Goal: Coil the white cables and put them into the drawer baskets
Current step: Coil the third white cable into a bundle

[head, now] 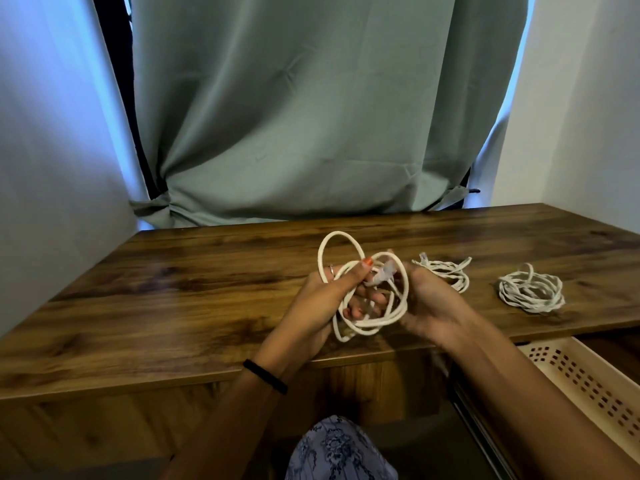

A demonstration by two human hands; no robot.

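Observation:
A white cable [360, 323] hangs in loose loops above the near middle of the wooden table [173, 289]. My left hand [322, 299] grips those loops, thumb near a clear plug at the top. My right hand [429, 306], blurred, holds the right side of the same loops. Two more white cables lie on the table to the right: a flattened bundle [446, 271] just behind my right hand and a round coil [531, 289] farther right. A cream perforated drawer basket [588, 379] sticks out below the table's front edge at the lower right.
A grey-green curtain [311, 116] hangs behind the table, with white walls on both sides. My knee in patterned fabric [339, 448] shows under the table edge.

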